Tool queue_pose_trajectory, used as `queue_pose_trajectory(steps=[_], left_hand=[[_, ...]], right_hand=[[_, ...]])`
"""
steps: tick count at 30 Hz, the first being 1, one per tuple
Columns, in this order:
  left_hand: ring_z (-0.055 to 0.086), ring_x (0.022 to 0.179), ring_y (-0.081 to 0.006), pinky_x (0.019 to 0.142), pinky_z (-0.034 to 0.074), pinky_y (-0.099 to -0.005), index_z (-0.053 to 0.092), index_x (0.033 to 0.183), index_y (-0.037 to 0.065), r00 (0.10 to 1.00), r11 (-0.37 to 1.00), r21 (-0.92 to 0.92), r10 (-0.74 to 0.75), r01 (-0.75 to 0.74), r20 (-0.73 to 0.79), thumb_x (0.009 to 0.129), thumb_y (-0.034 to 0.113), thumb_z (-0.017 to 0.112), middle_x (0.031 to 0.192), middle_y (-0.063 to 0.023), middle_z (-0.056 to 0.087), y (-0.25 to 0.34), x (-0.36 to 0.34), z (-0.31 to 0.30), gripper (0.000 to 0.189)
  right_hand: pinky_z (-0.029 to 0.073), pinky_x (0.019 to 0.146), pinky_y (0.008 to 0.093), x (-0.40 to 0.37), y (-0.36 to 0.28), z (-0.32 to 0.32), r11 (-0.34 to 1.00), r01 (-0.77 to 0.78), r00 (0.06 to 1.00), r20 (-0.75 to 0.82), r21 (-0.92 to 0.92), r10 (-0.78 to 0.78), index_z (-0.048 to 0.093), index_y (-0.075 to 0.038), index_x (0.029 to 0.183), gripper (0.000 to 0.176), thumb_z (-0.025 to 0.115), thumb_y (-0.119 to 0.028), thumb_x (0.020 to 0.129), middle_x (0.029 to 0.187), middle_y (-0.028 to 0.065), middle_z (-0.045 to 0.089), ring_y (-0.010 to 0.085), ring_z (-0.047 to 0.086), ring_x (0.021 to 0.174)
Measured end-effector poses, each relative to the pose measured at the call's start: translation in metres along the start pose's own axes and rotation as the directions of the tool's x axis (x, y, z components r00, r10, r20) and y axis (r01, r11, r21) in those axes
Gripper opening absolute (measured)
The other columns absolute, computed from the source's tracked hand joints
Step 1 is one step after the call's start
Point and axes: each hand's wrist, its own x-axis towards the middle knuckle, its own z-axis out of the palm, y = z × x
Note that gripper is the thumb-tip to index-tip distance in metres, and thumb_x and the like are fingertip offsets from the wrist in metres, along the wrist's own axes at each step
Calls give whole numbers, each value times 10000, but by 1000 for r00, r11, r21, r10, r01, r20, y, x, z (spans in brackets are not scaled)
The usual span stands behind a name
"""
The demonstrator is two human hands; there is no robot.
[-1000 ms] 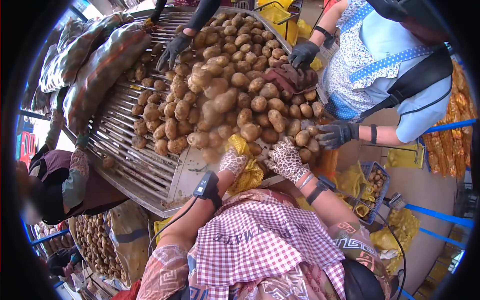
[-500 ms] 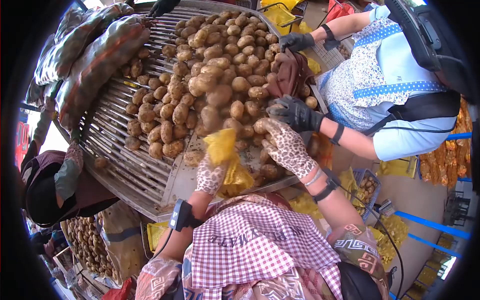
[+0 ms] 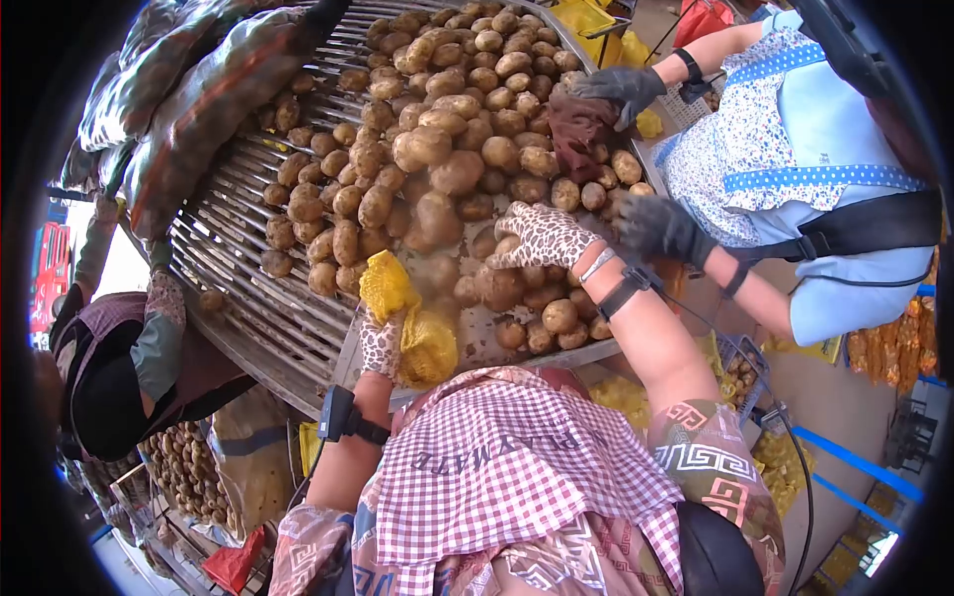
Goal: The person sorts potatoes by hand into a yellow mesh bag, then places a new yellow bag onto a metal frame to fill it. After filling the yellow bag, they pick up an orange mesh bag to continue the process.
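My left hand (image 3: pixel 381 343), in a spotted glove, is closed on a yellow mesh bag (image 3: pixel 427 343) near the table's front edge. The bag bunches up above and to the right of the fingers. My right hand (image 3: pixel 545 238), in a matching glove, reaches over potatoes (image 3: pixel 457 171), its fingers curled down against a potato (image 3: pixel 507 245) at the pile's front. The pile covers much of the slatted metal table (image 3: pixel 234 233). Some potatoes near the middle look hazy and blurred.
At the right, a co-worker's gloved hand (image 3: pixel 624 91) touches a dark red cloth (image 3: pixel 581 124); the other hand (image 3: pixel 661 228) is beside the pile. Full sacks (image 3: pixel 204 119) lie at the back left. Another person (image 3: pixel 129 368) stands left. A crate (image 3: pixel 737 372) of potatoes is below right.
My left hand has moved left with the yellow bag. My right hand has shifted slightly left over the potatoes. The co-worker's nearer hand has moved right, away from the cloth.
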Motion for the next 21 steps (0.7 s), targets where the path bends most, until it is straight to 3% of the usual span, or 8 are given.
queue_pose_trajectory(steps=[4,6,9,12,15,16,20,21], left_hand=[[574,1009,-169,874,468,-292,496,1266,23,965,983,-68,-150,168,214,899,174,643,1148,-78,601,-3,-4,5,424],[574,1008,-169,872,469,-293,495,1268,25,908,958,-85,-229,274,350,899,173,641,1148,-78,601,-5,-8,12,424],[574,1006,-169,870,471,-293,493,1271,28,818,924,-77,-291,376,496,899,172,639,1148,-77,600,-9,-8,31,424],[573,1005,-169,867,473,-293,491,1273,32,787,938,-24,-276,346,552,900,170,638,1148,-77,600,-14,-1,60,424],[584,982,-174,827,501,-298,525,1224,28,808,966,160,-259,205,530,915,160,606,1102,-72,612,29,-10,92,346],[582,980,-170,831,500,-294,522,1232,35,811,961,224,-260,163,524,918,160,600,1107,-73,610,44,-14,100,347],[560,1050,-165,888,468,-298,492,1297,65,713,972,61,-207,225,670,907,200,630,1180,-61,594,27,-3,131,436],[557,1056,-169,897,463,-301,489,1307,73,680,969,71,-216,235,701,899,196,642,1186,-61,593,31,-2,136,452]], right_hand=[[354,1048,449,-30,8,33,995,45,994,-95,-92,-53,597,-134,1213,477,610,-428,837,1408,161,417,350,428,1259],[334,1065,441,-49,4,25,1000,2,1000,-20,18,-2,588,-130,1229,448,598,-381,858,1409,179,412,355,417,1271],[332,1069,428,-65,10,26,1000,7,998,-67,-19,-8,576,-127,1238,452,599,-370,858,1390,172,434,346,430,1258],[366,1035,449,-78,17,18,995,25,995,-96,-102,-34,576,-155,1241,442,567,-394,869,1343,157,469,358,455,1215],[366,1029,442,-90,34,25,996,-68,981,-184,-59,56,510,-154,1303,483,561,-361,870,1301,160,495,347,451,1206],[336,1057,425,-99,27,18,985,-148,968,-216,-89,126,539,-82,1257,450,581,-283,856,1297,176,509,359,456,1206],[296,1079,457,-108,28,34,878,-191,931,-363,-439,21,577,-56,1214,421,573,-267,850,1303,174,509,353,435,1241],[296,1078,461,-118,5,33,928,-235,889,-450,-288,85,616,-24,1144,369,567,-229,840,1311,181,502,357,423,1253]])
